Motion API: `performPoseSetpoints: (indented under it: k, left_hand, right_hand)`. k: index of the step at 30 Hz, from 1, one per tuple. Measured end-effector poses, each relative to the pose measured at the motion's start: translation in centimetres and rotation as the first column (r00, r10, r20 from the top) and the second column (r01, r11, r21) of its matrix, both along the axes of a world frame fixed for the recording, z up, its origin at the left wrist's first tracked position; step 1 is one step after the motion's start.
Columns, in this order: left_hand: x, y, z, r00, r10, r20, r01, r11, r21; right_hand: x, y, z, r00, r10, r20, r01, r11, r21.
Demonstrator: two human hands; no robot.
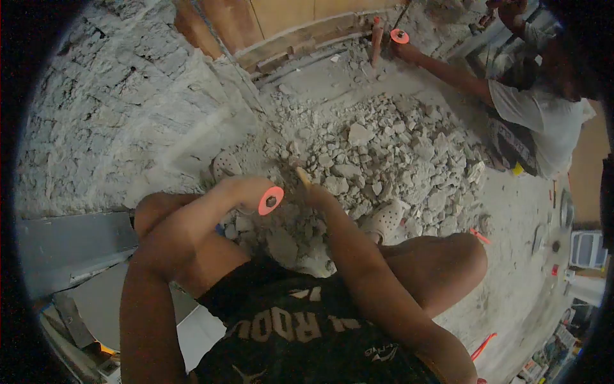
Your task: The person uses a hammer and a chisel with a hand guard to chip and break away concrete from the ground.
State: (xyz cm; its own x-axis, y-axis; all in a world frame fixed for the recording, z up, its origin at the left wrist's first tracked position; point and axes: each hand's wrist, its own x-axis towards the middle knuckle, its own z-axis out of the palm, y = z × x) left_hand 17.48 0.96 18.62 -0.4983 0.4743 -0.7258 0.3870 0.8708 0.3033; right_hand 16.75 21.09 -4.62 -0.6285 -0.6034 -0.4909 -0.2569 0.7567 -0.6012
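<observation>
My left hand [248, 192] is closed around a chisel [271, 201], seen nearly end-on, with a round orange guard around its metal head. Its blade is hidden beneath the hand and guard. To the right, my right hand [314, 196] is wrapped around the pale wooden handle of a hammer [302, 175]; the head is hard to make out against the dusty rubble. Both hands are low between my bent knees, a short gap apart. Broken chunks [281, 246] lie below them, and a rubble heap [390, 147] spreads just beyond my right hand.
A rough, chipped wall [109, 115] rises at left. At upper right, a co-worker [543, 121] reaches out with another orange-guarded chisel [400, 36], near an upright reddish-brown stick [377, 43]. Red-handled tools [481, 235] and a plastic container [587, 249] are on the right.
</observation>
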Motion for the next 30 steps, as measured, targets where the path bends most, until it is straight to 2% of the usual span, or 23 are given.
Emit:
performPoseSetpoints:
  k: [2,3,5,6,8,9,10,11,12,14,18,20,24,27,29,30]
  left_hand:
    - [0.1,-0.4,-0.6,1.0,-0.002,-0.03,0.005,0.997,0.081]
    - [0.1,-0.5,-0.8,1.0,-0.003,-0.028,0.005,0.997,0.082]
    - [0.1,-0.7,-1.3,1.0,0.023,0.01,-0.023,1.0,-0.021]
    - [0.1,-0.8,-1.7,1.0,0.029,0.013,-0.029,0.999,-0.023]
    - [0.0,-1.2,-2.5,0.996,0.071,0.059,-0.073,0.997,0.032]
    - [0.1,-1.0,-2.0,0.995,0.076,0.059,-0.078,0.997,0.027]
    - [0.1,-0.6,-1.2,0.994,0.086,0.061,-0.088,0.995,0.043]
    - [0.1,-0.4,-0.8,0.994,0.094,0.063,-0.097,0.993,0.06]
    - [0.0,-0.4,-0.7,0.994,0.094,0.063,-0.098,0.993,0.06]
    - [-0.1,-0.4,-0.8,0.999,0.038,0.036,-0.041,0.995,0.093]
    - [0.0,-0.8,-1.6,1.0,-0.01,0.02,0.007,0.992,0.123]
    - [0.3,-0.3,-0.3,0.998,0.055,-0.007,-0.054,0.994,0.095]
    - [0.2,-0.9,-1.7,1.0,0.018,0.005,-0.018,0.999,0.049]
    - [0.2,-0.8,-1.4,0.999,0.037,-0.009,-0.036,0.998,0.058]
    - [0.1,-0.5,-0.5,0.998,0.052,0.018,-0.053,0.997,0.048]
    - [0.1,-0.6,-0.8,0.998,0.053,0.018,-0.054,0.997,0.048]
  right_hand:
    - [0.1,0.2,0.9,0.977,-0.181,0.115,0.18,0.983,0.022]
    - [0.3,0.1,0.3,0.976,-0.182,0.117,0.181,0.983,0.023]
    - [0.6,-0.2,-1.0,0.945,-0.312,0.098,0.315,0.949,-0.018]
    - [0.5,-0.3,-0.8,0.947,-0.306,0.101,0.31,0.951,-0.019]
    - [-0.1,-0.8,-0.3,0.855,-0.378,0.356,0.375,0.924,0.082]
    - [-0.1,-0.9,-2.0,0.857,-0.372,0.357,0.37,0.926,0.078]
    - [0.0,-0.8,-5.3,0.97,-0.194,0.144,0.193,0.981,0.018]
    - [-0.1,-0.9,-7.1,0.996,-0.003,-0.085,0.003,1.0,0.002]
    - [-0.2,-1.0,-6.7,0.996,-0.002,-0.085,0.002,1.0,0.002]
    - [-0.5,-0.9,-4.4,0.994,-0.075,0.073,0.072,0.996,0.05]
    - [0.0,0.1,1.7,0.985,-0.12,0.126,0.123,0.992,-0.014]
    - [0.2,0.1,2.9,0.972,-0.19,0.14,0.19,0.982,0.008]
    - [0.1,-0.1,1.0,0.974,-0.206,0.093,0.206,0.978,0.018]
    - [-0.1,-0.2,0.6,0.961,-0.194,0.195,0.191,0.981,0.037]
    - [0.1,-0.4,-0.2,0.925,-0.299,0.233,0.308,0.952,0.001]
    - [0.1,-0.4,-0.6,0.925,-0.299,0.233,0.307,0.952,0.001]
